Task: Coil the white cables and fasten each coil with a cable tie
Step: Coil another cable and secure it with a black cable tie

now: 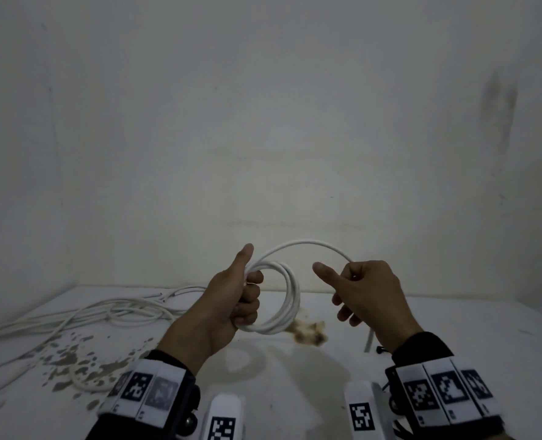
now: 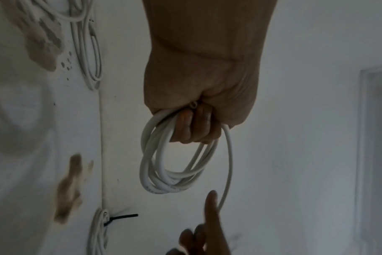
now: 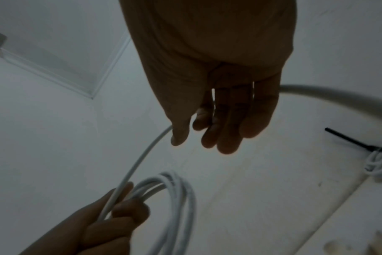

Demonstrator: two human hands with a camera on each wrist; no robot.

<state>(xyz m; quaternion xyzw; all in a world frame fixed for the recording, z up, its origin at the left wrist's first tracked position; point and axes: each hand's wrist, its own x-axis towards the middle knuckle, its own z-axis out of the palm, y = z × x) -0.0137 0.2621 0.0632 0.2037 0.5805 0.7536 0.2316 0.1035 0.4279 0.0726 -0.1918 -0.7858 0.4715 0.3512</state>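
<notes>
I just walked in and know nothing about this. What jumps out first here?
Mid-frame, the left hand grips a white cable coil held above the table, while the right hand holds the free strand arching over from it. Loose white cables sprawl on the stained table to the left, and an already tied coil with a black cable tie lies at the right.

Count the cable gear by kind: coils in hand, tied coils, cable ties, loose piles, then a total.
White cable coil in hand: 1, in the left hand's grip, its free end running to the right hand.
Tied coil: 1, on the table.
Black cable tie: 1, around the tied coil.
Loose cable pile: 1; its strands are too tangled to count.
Total: 4.
</notes>
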